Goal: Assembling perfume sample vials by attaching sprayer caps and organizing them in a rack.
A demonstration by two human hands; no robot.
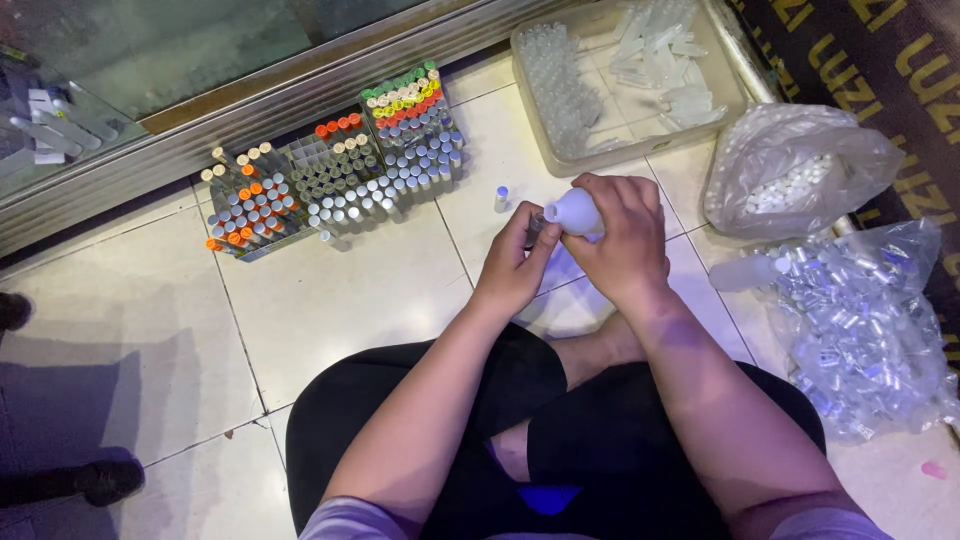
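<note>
Right hand (622, 232) grips a white squeeze bottle (574, 212) tipped into a small glass vial (534, 226) pinched by left hand (515, 262). Capped vials (335, 170) fill racks; many bagged empty vials (850, 320) likely remain.

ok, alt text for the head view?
Seated on a tiled floor, a person's right hand tips a white squeeze bottle toward a small vial held in the left hand. Racks of capped vials, a tray and bags of vials surround them.
</note>
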